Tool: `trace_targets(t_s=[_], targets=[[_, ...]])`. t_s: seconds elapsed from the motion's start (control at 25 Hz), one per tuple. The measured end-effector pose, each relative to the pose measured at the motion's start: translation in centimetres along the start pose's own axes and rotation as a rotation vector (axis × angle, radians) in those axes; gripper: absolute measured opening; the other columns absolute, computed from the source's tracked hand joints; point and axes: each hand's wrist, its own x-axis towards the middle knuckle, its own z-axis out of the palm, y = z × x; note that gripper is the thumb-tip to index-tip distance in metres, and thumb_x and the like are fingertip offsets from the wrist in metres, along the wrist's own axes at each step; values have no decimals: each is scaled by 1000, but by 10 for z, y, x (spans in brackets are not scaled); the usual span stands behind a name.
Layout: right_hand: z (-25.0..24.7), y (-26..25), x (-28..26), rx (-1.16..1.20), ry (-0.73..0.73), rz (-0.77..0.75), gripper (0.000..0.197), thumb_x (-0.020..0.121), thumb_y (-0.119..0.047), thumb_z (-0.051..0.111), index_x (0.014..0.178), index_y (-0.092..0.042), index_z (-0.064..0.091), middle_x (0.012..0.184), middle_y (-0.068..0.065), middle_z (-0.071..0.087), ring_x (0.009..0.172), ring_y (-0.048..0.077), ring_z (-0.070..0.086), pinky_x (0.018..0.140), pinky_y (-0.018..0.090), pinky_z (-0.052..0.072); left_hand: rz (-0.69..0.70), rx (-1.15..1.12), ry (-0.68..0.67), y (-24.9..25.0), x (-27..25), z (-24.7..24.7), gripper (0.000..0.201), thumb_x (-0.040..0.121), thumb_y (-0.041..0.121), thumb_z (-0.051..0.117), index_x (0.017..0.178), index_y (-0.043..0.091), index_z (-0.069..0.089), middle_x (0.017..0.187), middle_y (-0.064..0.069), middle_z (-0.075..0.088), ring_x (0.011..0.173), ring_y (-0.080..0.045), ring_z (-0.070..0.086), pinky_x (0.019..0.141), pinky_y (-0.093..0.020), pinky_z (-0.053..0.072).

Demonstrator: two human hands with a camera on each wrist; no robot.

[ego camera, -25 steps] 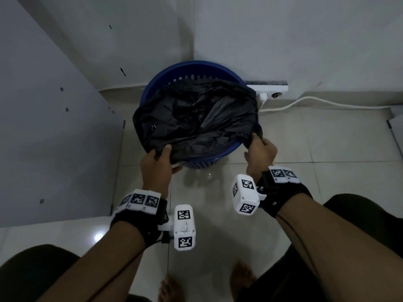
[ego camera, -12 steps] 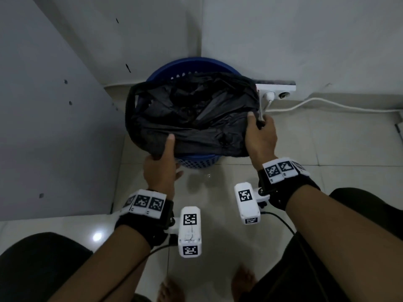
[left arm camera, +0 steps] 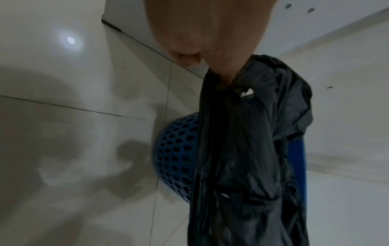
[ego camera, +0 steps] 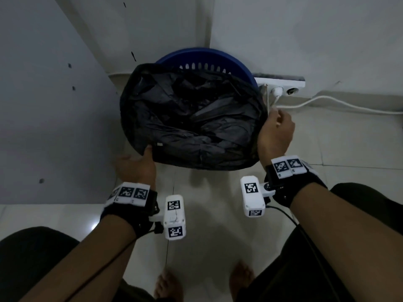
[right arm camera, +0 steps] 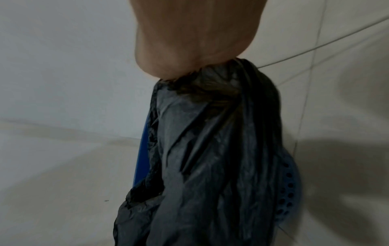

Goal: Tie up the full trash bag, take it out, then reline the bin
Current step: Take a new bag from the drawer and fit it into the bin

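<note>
Tiled floor (ego camera: pixel 196 236), bin (ego camera: pixel 207 59) tucked in the wall corner. Bag (ego camera: pixel 192 123) sits in the bin, mouth spread wide across it, long axis left-right between both grips. Left hand (ego camera: pixel 135 168) clenches the near-left rim, right hand (ego camera: pixel 275 136) bunches the right rim; both equally close. Next move looks like gathering inward or lifting straight up. Socket strip (ego camera: pixel 281 85) and cable (ego camera: pixel 327 103) sit just beside the right hand, snag risk.

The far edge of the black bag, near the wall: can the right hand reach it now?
Probably not yet: the right hand grips the black bag's right edge. Nothing blocks the far edge by the blue bin rim, once freed.
</note>
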Motion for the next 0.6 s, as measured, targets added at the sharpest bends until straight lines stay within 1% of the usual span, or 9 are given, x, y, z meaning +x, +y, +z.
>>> trace_targets(t_s=[0.08, 0.12, 0.16, 0.2, 0.24, 0.36, 0.44, 0.52, 0.6], targets=[[5, -13, 3, 34, -154, -124, 49, 92, -45, 62, 135, -20, 59, 124, 1, 59, 109, 9, 57, 95, 18, 43, -5, -41, -13, 12, -11, 5, 53, 82, 66, 62, 86, 13, 59, 104, -11, 70, 95, -29, 66, 80, -26, 48], [7, -14, 3, 7, -191, -181, 46, 90, -42, 66, 131, -21, 62, 119, -2, 63, 106, 8, 60, 90, 12, 44, -26, -68, -92, 16, -19, 11, 65, 74, 80, 56, 79, 15, 63, 97, -7, 72, 90, -28, 68, 82, -32, 54], [9, -14, 1, -20, -176, -215, 39, 90, -38, 67, 124, -19, 66, 112, -2, 68, 102, 10, 63, 82, 10, 43, -39, -86, -169, 15, -24, 16, 71, 65, 87, 55, 80, 19, 66, 94, -2, 73, 88, -25, 69, 83, -40, 58], [8, -14, -1, -27, -121, -221, 32, 91, -35, 66, 115, -16, 69, 104, -1, 70, 98, 14, 65, 75, 10, 41, -24, -114, -227, 12, -26, 25, 71, 61, 86, 59, 90, 22, 68, 97, 2, 73, 91, -23, 70, 83, -45, 59], [6, -13, -4, -36, -51, -203, 26, 93, -35, 64, 106, -14, 69, 98, 1, 70, 96, 20, 66, 71, 13, 37, 0, -138, -251, 9, -25, 31, 67, 62, 77, 64, 103, 24, 67, 104, 3, 72, 96, -23, 69, 86, -48, 58], [-8, -2, 3, -111, 41, -78, 28, 96, -38, 54, 92, -13, 65, 100, 13, 70, 94, 29, 63, 69, 22, 32, 49, -182, -222, 19, -11, 31, 68, 68, 51, 58, 129, 21, 59, 125, -3, 66, 110, -28, 64, 97, -48, 52], [-13, 1, 15, -98, 28, 55, 27, 94, -32, 54, 99, -8, 67, 107, 17, 69, 98, 32, 64, 70, 25, 36, 76, -134, -186, 33, -1, 20, 57, 83, 39, 54, 136, 19, 56, 135, -7, 60, 119, -30, 58, 105, -38, 45], [-14, -2, 21, -59, -45, 157, 31, 86, -22, 55, 111, -9, 67, 115, 11, 67, 102, 30, 63, 76, 26, 43, 92, -95, -144, 41, 12, 9, 45, 96, 27, 48, 139, 15, 54, 140, -10, 56, 125, -31, 53, 98, -26, 37], [-10, -18, 15, -72, -44, 30, 37, 88, -18, 53, 124, -16, 62, 122, -1, 61, 108, 19, 57, 87, 22, 42, 80, -101, -121, 46, 17, 4, 45, 98, 22, 43, 141, 15, 53, 142, -10, 54, 127, -31, 51, 100, -28, 37]])
